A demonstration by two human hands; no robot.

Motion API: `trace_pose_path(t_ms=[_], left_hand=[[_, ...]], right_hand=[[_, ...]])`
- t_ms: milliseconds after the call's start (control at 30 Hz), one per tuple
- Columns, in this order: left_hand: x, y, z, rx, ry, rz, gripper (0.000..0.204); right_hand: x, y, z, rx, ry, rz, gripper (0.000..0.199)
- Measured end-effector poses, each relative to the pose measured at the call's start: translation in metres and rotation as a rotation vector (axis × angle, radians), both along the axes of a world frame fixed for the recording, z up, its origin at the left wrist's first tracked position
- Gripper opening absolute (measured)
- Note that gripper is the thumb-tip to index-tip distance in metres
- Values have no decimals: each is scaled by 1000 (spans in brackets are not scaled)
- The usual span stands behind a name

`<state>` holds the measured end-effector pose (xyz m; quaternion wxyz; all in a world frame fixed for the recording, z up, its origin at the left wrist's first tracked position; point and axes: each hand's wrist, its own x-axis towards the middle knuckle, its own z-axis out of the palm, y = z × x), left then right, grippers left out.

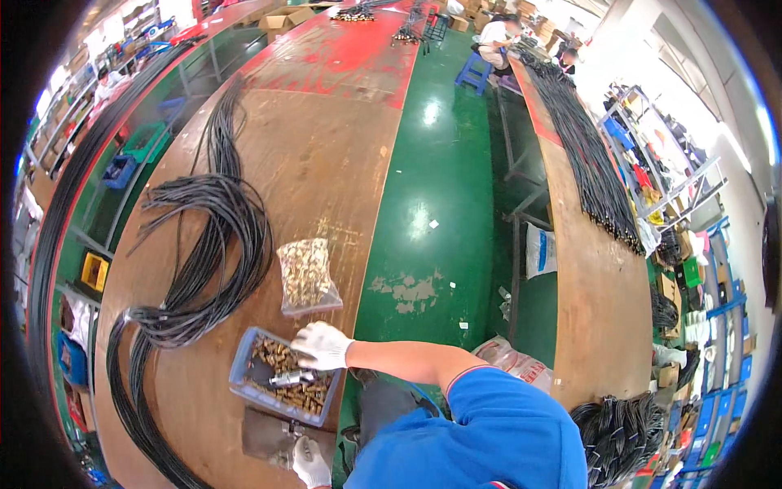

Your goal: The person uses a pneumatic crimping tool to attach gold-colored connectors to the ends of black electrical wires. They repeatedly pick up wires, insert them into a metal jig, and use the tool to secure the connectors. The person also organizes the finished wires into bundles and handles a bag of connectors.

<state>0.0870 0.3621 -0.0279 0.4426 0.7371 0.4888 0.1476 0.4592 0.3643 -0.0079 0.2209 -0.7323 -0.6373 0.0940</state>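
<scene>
Two gloved hands at the counter (326,155) edge: right hand (322,345) over blue tray (241,367) of brass fittings (303,395), grip curled, contents unclear. Left hand (310,462) on grey plate (265,436), grip unclear. Bagged fittings (305,275) just beyond tray, black cable loops (213,244) left.

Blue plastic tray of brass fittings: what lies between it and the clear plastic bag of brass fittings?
Head view: only bare wooden bench top, with the white-gloved right hand over the rim of the blue tray.

A shallow blue tray (244,359) of small brass fittings (285,383) sits near the workbench's near edge, with 1 silvery metal tool (291,377) lying across them.
</scene>
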Motion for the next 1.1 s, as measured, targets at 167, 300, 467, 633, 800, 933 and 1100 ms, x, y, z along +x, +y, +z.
trace_pose_path(t_ms=[167, 300, 467, 633, 800, 933, 1100], left_hand=[[47, 18, -7, -48, 46, 43, 30], [66, 21, -14, -136, -99, 124, 29], [82, 22, 4, -17, 143, -10, 28], [87, 20, -5, -64, 115, 15, 29], [89, 16, 2, -39, 130, 8, 27], [79, 14, 0, 2, 136, -44, 25], [87, 19, 16, -15, 97, -37, 23]], right_hand=[[101, -13, -39, -164, -152, -378, 48], [127, -15, -58, -215, -173, -221, 55], [128, 1, -87, -77, -281, -107, 34], [130, 12, -95, -85, -261, -62, 15], [133, 18, -87, -188, -246, -84, 18], [132, 23, -83, -243, -239, -62, 19], [131, 27, -91, -265, -264, -43, 17]])
